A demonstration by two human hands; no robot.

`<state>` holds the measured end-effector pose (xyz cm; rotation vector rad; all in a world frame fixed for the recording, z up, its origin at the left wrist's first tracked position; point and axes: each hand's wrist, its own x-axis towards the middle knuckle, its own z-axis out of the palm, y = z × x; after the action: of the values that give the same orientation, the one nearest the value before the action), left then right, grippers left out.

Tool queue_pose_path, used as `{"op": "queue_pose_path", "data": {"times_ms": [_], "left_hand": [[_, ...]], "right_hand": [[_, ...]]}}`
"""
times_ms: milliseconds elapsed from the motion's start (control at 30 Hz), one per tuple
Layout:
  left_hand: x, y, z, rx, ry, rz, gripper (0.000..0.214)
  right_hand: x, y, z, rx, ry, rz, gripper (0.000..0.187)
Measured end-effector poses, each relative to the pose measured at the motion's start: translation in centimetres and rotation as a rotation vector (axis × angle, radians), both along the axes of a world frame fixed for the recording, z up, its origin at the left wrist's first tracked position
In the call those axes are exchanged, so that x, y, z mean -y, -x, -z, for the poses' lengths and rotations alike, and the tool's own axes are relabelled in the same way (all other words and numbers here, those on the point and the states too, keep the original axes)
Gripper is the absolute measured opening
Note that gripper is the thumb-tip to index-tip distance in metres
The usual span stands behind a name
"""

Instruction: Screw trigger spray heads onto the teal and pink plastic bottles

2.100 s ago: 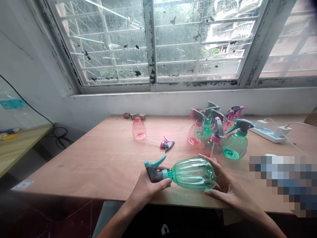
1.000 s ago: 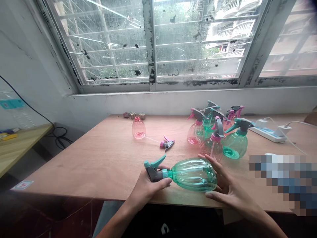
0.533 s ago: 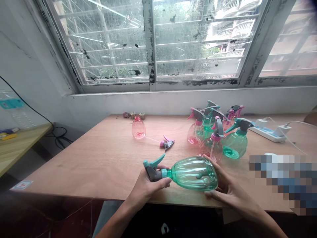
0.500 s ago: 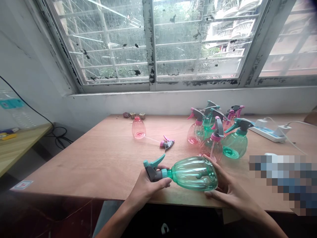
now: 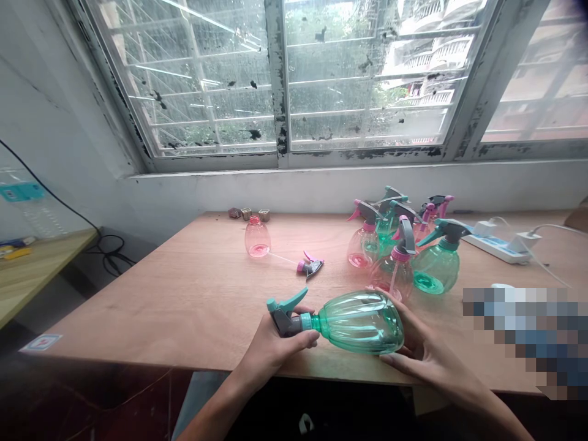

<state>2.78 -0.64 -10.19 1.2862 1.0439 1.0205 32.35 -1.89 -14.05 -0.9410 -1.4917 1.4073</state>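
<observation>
A clear green spray bottle (image 5: 361, 321) lies sideways between my hands above the table's front edge, its grey and teal spray head pointing left. My left hand (image 5: 278, 352) is closed around the spray head and collar, thumb along the near side. Around the bottle's base, my right hand (image 5: 420, 352) grips with the thumb below and the fingers behind, partly hidden. Beyond the bottle, a pink-and-grey spray head (image 5: 310, 267) with a thin tube lies on the table. Near it stands a pink bottle (image 5: 258, 237) without a head.
Several pink and green spray bottles (image 5: 436, 263) stand grouped at the back right. A white power strip (image 5: 498, 247) with plugs and cables is beside them. Small square objects (image 5: 247, 214) line the table's back edge. A blurred-out patch covers the right side.
Both hands and the green spray bottle stay almost in place. The bottle seems slightly turned, since the reflections and a dark green patch on its side look different.
</observation>
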Motion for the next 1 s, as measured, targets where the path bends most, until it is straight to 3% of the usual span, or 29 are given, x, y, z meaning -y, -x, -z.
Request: {"op": "queue_pose_path", "data": {"times_ms": [300, 533, 767, 900, 1000], "left_hand": [[0.2, -0.1, -0.3, -0.001, 0.000, 0.010, 0.038], [0.0, 0.0, 0.0, 0.025, -0.004, 0.008, 0.038], [0.1, 0.0, -0.1, 0.029, -0.016, 0.014, 0.037], [-0.1, 0.0, 0.1, 0.030, -0.029, 0.009, 0.037], [0.0, 0.1, 0.1, 0.025, -0.032, 0.017, 0.036]], "right_hand": [[-0.5, 0.0, 0.0, -0.019, -0.055, 0.014, 0.083], [0.1, -0.1, -0.1, 0.021, -0.015, -0.053, 0.107], [-0.4, -0.7, 1.0, 0.010, -0.005, -0.016, 0.099], [-0.3, -0.4, 0.7, 0.027, 0.016, -0.060, 0.104], [-0.1, -0.1, 0.3, 0.028, -0.033, -0.028, 0.096]]}}
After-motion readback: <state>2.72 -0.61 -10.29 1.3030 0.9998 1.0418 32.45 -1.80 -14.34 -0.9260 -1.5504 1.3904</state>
